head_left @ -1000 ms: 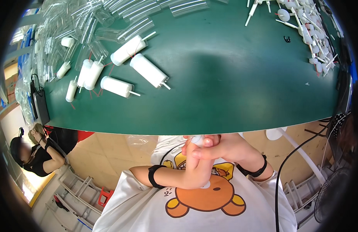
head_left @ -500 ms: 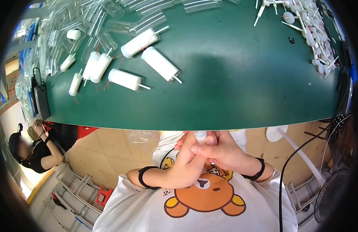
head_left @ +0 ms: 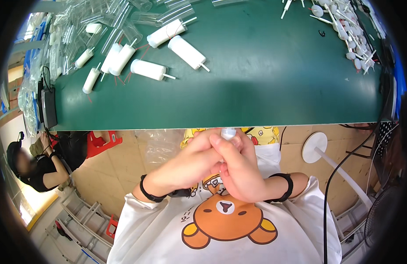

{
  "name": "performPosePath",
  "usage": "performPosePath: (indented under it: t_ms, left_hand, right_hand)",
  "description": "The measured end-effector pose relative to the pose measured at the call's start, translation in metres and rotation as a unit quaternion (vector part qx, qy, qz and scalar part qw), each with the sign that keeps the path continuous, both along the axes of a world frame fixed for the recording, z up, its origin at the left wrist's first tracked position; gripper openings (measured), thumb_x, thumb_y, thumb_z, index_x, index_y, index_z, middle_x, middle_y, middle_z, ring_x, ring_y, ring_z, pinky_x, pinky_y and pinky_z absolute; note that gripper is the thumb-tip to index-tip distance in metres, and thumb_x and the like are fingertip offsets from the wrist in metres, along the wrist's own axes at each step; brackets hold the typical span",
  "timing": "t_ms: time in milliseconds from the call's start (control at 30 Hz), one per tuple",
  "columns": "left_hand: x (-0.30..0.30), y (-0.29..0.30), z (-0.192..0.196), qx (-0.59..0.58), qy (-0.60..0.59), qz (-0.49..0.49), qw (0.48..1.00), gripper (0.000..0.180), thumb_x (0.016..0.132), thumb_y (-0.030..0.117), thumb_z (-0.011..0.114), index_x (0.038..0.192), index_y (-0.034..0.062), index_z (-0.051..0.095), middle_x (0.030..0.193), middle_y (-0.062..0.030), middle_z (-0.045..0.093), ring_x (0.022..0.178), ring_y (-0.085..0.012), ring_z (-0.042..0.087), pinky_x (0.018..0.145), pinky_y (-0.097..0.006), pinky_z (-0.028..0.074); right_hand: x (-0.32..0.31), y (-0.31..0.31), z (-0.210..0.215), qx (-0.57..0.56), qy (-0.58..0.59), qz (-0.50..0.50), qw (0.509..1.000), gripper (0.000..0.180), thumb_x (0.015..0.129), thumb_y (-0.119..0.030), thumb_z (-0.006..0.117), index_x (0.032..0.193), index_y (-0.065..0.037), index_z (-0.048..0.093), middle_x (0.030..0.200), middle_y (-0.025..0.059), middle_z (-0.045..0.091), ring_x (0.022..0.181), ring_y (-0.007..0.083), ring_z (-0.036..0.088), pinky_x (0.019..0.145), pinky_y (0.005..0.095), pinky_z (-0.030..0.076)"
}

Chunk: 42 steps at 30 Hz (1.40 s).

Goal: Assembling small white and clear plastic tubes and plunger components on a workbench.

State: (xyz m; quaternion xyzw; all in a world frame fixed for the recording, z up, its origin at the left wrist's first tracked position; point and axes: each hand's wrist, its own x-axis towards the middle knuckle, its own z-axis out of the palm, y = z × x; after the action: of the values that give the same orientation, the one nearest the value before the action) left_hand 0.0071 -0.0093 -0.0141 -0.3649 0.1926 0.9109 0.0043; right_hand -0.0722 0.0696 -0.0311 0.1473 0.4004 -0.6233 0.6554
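Just in front of the table's near edge, my left hand [head_left: 199,154] and my right hand [head_left: 239,169] are clasped together. Between them they hold a cylinder with a translucent whitish end [head_left: 228,132]; only that end pokes out, and my fingers hide the rest. The right thumb lies across the left hand near this end. On the green table [head_left: 273,101], to the left, lie several white cylinders [head_left: 148,69] with clear sleeves, thin white stems and red threads.
Clear plastic tubes [head_left: 98,17] are heaped at the far left. White stemmed parts with round discs [head_left: 343,33] pile up at the far right. A black cable [head_left: 325,211] hangs at my right, near a white round-based stand [head_left: 314,147]. Another person [head_left: 40,169] sits at the left.
My clasped hands have turned and shifted slightly, with the right hand now more upright over the left. The whole view has tilted, so the table edge sits higher.
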Motion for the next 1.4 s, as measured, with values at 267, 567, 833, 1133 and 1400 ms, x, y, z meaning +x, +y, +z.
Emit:
performPosePath:
  t_ms: [267, 567, 833, 1133, 1400]
  left_hand:
    - [0.011, 0.013, -0.016, -0.141, 0.068, -0.022, 0.987, 0.02, 0.093, 0.021, 0.051, 0.103, 0.004, 0.045, 0.081, 0.001, 0.048, 0.071, -0.0067, 0.044, 0.062, -0.022, 0.038]
    - [0.035, 0.009, -0.011, -0.169, 0.244, -0.055, 0.953, 0.03, 0.093, 0.022, 0.049, 0.112, 0.0004, 0.042, 0.092, -0.0081, 0.052, 0.083, -0.0149, 0.053, 0.076, -0.027, 0.043]
    - [0.034, 0.014, -0.008, -0.057, 0.357, -0.066, 0.93, 0.057, 0.098, 0.041, 0.03, 0.129, -0.0061, 0.034, 0.084, -0.0107, 0.052, 0.076, -0.0179, 0.052, 0.07, -0.029, 0.043]
    - [0.03, 0.018, -0.012, -0.077, 0.321, -0.077, 0.941, 0.063, 0.097, 0.047, 0.022, 0.124, -0.0071, 0.037, 0.071, -0.009, 0.052, 0.058, -0.0159, 0.05, 0.054, -0.029, 0.043]
    - [0.023, 0.023, -0.012, -0.06, 0.273, -0.022, 0.96, 0.049, 0.097, 0.044, 0.03, 0.121, 0.0023, 0.036, 0.081, -0.009, 0.052, 0.073, -0.0172, 0.052, 0.069, -0.03, 0.044]
  right_hand:
    - [-0.007, 0.012, -0.004, -0.115, 0.193, 0.098, 0.969, 0.04, 0.079, -0.015, 0.067, 0.11, 0.0, 0.046, 0.1, 0.0052, 0.051, 0.096, 0.0118, 0.05, 0.083, 0.0274, 0.042]
    - [-0.006, 0.021, 0.01, -0.25, 0.212, 0.134, 0.935, 0.052, 0.081, -0.019, 0.066, 0.12, 0.0, 0.038, 0.118, 0.0111, 0.051, 0.098, 0.0156, 0.053, 0.084, 0.0292, 0.045]
    - [-0.027, 0.018, 0.011, -0.286, 0.177, 0.21, 0.918, 0.065, 0.092, -0.054, 0.025, 0.122, 0.0, 0.043, 0.12, 0.0198, 0.052, 0.106, 0.0263, 0.055, 0.094, 0.0386, 0.042]
    - [-0.052, 0.012, 0.024, -0.295, 0.19, 0.183, 0.918, 0.064, 0.093, -0.048, 0.033, 0.122, 0.008, 0.044, 0.113, 0.0227, 0.057, 0.11, 0.0329, 0.054, 0.097, 0.0422, 0.039]
    - [-0.059, 0.018, 0.017, -0.262, 0.301, 0.159, 0.903, 0.036, 0.096, -0.018, 0.04, 0.123, 0.005, 0.045, 0.114, 0.018, 0.058, 0.105, 0.0211, 0.056, 0.092, 0.0335, 0.043]
